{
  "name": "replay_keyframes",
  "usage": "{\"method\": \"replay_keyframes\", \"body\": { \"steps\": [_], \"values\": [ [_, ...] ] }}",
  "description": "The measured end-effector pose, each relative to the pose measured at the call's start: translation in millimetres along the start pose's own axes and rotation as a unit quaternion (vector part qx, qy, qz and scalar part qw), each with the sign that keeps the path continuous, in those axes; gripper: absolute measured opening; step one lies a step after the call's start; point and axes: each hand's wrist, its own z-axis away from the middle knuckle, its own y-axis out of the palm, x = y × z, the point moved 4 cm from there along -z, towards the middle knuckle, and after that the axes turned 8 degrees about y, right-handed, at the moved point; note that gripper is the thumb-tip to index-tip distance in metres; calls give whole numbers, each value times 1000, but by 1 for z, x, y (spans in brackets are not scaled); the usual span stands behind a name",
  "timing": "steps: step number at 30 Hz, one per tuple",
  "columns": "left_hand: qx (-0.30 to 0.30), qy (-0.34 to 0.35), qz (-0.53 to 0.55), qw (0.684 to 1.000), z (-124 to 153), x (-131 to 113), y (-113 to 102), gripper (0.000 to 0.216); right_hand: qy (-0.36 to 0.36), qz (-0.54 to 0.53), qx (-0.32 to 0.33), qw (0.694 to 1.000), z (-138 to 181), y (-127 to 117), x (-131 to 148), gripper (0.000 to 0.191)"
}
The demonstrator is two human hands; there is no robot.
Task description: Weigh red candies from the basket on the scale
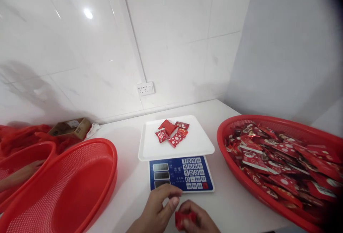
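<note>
My left hand [158,208] hovers just in front of the blue keypad of the electronic scale [181,173], fingers curled, thumb against the forefinger, nothing visible in it. Beside it my right hand [197,218] is closed around a small red packet [183,219] near the table's front edge. Several red snack packets [172,132] lie on the scale's white tray [198,143].
A red basket [235,122] heaped with red packets stands at the right. An empty red basket [80,176] sits at the left, another red basket [34,151] behind it with another person's hand [21,174] in it. A cardboard box [71,127] and a wall socket [145,88] are behind.
</note>
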Motion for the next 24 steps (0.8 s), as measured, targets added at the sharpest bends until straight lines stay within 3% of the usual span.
{"method": "replay_keyframes", "body": {
  "steps": [3,11,17,24],
  "values": [
    [24,-43,50,998,6,8,9,32,12,-105,-57,993,-6,-5,1,44],
    [87,-84,53,991,4,27,25,24,59,-149,-141,977,-1,-1,10,37],
    [65,-103,181,976,15,49,42,26,68,-97,-154,981,-1,-3,10,35],
    [51,-155,258,952,13,51,43,44,79,-91,-145,982,-5,3,3,40]
  ]
}}
